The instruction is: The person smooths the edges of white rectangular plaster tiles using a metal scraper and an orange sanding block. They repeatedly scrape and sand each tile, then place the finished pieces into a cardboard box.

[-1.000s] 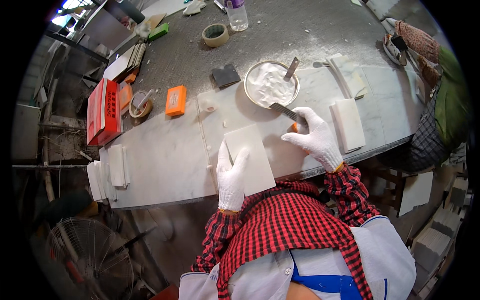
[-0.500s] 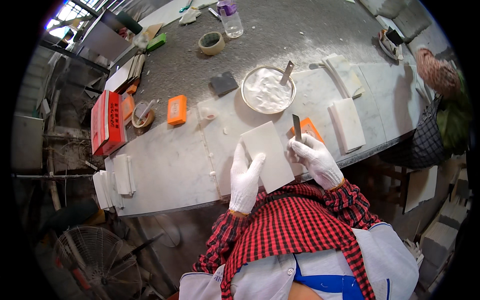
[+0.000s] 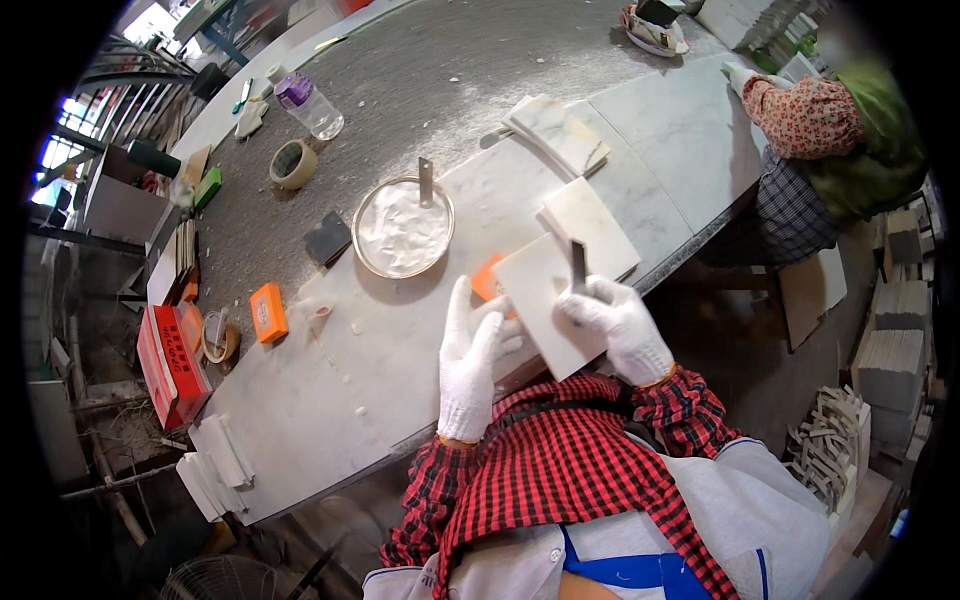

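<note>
Both my hands wear white knit gloves. My right hand (image 3: 618,325) grips a flat metal scraper blade (image 3: 578,262) that points up, and its fingers also pinch the right edge of a white rectangular tile (image 3: 540,300). At the tile's left edge is my left hand (image 3: 468,365), its thumb and fingers spread; whether the fingertips touch the tile I cannot tell. Partly hidden behind the tile lies an orange box (image 3: 486,280). Beyond sits a round tub of white paste (image 3: 398,235), with a metal strip (image 3: 426,185) standing in it.
White tiles (image 3: 600,225) lie to the right, with another stack (image 3: 562,135) farther back. Leftward are a dark square block (image 3: 328,238), an orange box (image 3: 268,312), tape (image 3: 293,165), a plastic bottle (image 3: 310,105) and a red carton (image 3: 175,365). A co-worker (image 3: 820,150) is at the right.
The view has swung right. My left hand has let go of the tile and its fingers have spread. The tile is now in my right hand along with the scraper blade.
</note>
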`<action>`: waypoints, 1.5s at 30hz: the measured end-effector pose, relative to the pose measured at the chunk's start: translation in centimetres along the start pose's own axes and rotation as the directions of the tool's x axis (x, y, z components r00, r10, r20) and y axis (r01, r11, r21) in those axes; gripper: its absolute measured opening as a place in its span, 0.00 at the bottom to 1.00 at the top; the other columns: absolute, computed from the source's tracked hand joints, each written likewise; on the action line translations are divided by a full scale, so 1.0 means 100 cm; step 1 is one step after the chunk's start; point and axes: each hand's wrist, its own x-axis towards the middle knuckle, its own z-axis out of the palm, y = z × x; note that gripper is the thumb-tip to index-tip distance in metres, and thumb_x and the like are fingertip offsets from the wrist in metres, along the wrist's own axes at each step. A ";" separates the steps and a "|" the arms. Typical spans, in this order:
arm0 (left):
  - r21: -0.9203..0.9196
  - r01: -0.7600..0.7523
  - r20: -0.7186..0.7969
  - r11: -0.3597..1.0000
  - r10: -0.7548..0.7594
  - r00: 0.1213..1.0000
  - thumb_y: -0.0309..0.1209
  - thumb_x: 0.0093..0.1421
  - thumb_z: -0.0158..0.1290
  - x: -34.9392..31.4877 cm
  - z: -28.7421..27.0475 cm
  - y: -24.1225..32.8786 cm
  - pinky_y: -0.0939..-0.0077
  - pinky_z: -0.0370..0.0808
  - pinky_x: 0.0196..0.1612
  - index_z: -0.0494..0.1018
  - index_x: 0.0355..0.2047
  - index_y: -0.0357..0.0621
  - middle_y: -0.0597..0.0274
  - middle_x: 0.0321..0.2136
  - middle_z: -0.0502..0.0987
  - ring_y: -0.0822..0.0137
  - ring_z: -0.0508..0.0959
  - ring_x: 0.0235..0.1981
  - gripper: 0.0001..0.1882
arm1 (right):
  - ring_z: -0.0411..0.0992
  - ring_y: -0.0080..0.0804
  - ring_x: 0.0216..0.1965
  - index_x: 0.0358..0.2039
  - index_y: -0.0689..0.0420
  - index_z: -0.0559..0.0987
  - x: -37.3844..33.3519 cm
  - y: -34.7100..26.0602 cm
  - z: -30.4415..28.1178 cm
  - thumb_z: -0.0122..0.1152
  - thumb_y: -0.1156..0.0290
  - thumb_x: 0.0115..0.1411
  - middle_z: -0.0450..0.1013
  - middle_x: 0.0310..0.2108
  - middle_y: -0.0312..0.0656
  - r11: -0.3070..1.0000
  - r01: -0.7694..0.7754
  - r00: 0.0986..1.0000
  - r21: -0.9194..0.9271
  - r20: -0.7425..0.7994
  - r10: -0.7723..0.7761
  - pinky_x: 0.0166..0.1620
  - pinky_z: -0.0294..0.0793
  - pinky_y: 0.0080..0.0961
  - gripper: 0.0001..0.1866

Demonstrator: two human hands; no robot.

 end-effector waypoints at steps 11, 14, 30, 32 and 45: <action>0.297 -0.047 -0.043 0.954 0.063 0.997 0.29 0.72 0.54 0.000 0.006 -0.019 0.71 0.81 0.51 0.66 0.69 0.38 0.48 0.53 0.81 0.63 0.83 0.48 0.26 | 0.74 0.14 0.35 0.43 0.64 0.85 0.031 -0.022 -0.112 0.65 0.69 0.68 0.80 0.34 0.33 0.964 0.185 0.915 -0.189 -0.325 -0.240 0.40 0.74 0.17 0.10; 0.568 -0.253 0.071 0.783 0.260 0.963 0.23 0.67 0.57 0.004 0.018 -0.023 0.71 0.79 0.49 0.72 0.63 0.39 0.55 0.49 0.81 0.66 0.82 0.47 0.24 | 0.74 0.14 0.35 0.43 0.63 0.85 0.041 -0.020 -0.117 0.66 0.68 0.68 0.80 0.35 0.32 0.963 0.168 0.917 -0.209 -0.327 -0.230 0.39 0.74 0.17 0.11; 0.778 -0.628 0.560 0.008 0.445 0.699 0.28 0.57 0.62 0.043 0.007 -0.013 0.41 0.65 0.61 0.77 0.54 0.44 0.55 0.44 0.82 0.41 0.74 0.58 0.23 | 0.81 0.31 0.44 0.50 0.67 0.81 0.114 -0.002 -0.100 0.69 0.68 0.63 0.83 0.43 0.45 0.562 0.373 0.787 -0.738 -0.068 -0.613 0.47 0.78 0.27 0.19; 0.777 -0.625 0.524 0.074 0.474 0.708 0.27 0.58 0.62 0.038 0.007 -0.013 0.45 0.68 0.61 0.76 0.56 0.42 0.53 0.45 0.82 0.41 0.75 0.57 0.23 | 0.80 0.29 0.44 0.49 0.67 0.81 0.109 -0.007 -0.095 0.69 0.67 0.64 0.83 0.42 0.44 0.683 0.367 0.814 -0.632 -0.137 -0.565 0.47 0.78 0.26 0.19; 0.099 0.050 0.084 0.994 -0.059 0.995 0.38 0.79 0.45 0.021 0.010 -0.014 0.73 0.78 0.56 0.58 0.73 0.36 0.56 0.58 0.74 0.68 0.77 0.53 0.29 | 0.76 0.17 0.38 0.48 0.64 0.83 0.047 -0.028 0.013 0.63 0.66 0.70 0.81 0.37 0.35 0.957 0.014 0.901 -0.288 0.418 0.113 0.43 0.75 0.19 0.14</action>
